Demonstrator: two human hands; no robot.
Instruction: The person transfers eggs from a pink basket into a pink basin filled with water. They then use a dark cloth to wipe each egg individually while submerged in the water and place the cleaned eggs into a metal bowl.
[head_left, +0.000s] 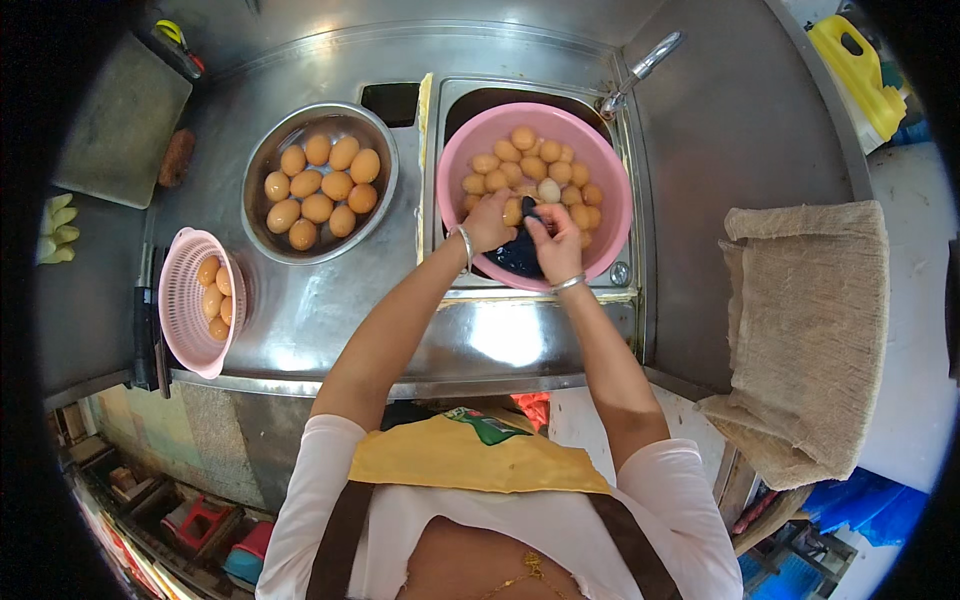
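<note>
A pink plastic basin of water sits in the sink, with many brown eggs and one paler egg in it. Over the near side of the basin, my left hand has a brown egg at its fingertips. My right hand pinches a dark cloth against that egg. More of the dark cloth spreads in the water below my hands. Each wrist wears a silver bangle.
Left of the sink stands a steel bowl of wet brown eggs. A pink colander with several eggs is near the counter's left edge. The faucet rises behind the sink. A beige cloth drapes over the right partition.
</note>
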